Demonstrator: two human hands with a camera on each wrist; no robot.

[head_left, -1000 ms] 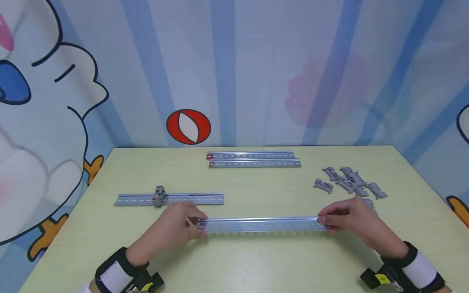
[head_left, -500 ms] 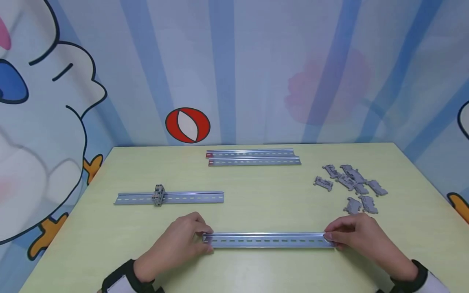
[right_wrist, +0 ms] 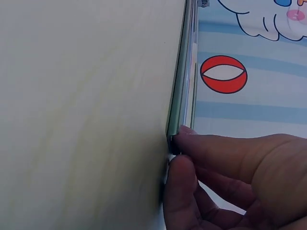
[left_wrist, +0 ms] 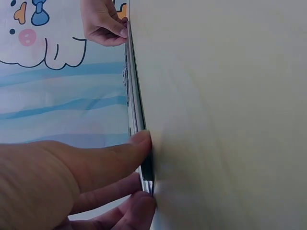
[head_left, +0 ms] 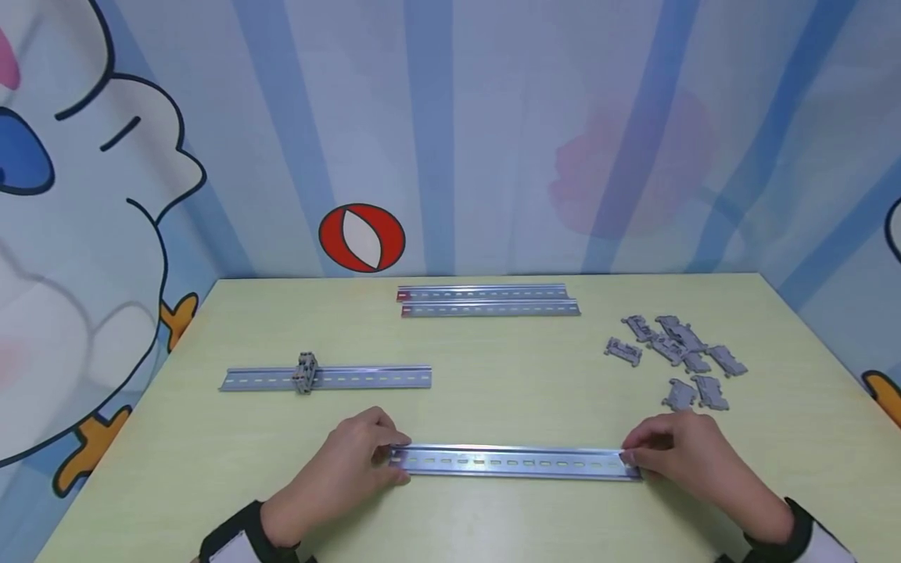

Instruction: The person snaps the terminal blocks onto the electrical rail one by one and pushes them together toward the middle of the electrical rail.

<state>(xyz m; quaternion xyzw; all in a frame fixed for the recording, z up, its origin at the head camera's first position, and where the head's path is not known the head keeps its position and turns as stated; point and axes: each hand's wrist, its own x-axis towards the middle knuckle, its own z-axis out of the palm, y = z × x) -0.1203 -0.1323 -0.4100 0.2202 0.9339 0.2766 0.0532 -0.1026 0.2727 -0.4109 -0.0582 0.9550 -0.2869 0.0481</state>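
Note:
A slotted metal DIN rail [head_left: 514,462] lies crosswise at the front of the table, its slots showing in a row. My left hand [head_left: 352,461] pinches its left end between thumb and fingers. At the other end, my right hand [head_left: 693,461] grips the rail the same way. Seen from the left wrist, the thumb of my left hand [left_wrist: 91,167] presses along the rail's near edge, close over the tabletop. In the right wrist view, my right hand [right_wrist: 225,172] has thumb and fingertips at the rail's corner.
Behind the left hand lies another DIN rail [head_left: 380,379] with a small grey block [head_left: 306,373] mounted on it. Two red-ended rails [head_left: 493,310] lie at the back. Several flat grey plastic pieces [head_left: 676,340] are scattered at the right. A printed backdrop [head_left: 493,141] stands behind the table.
Both hands have brought the rail toward the person and down to the tabletop, slightly rightward. In the last half second it has barely moved.

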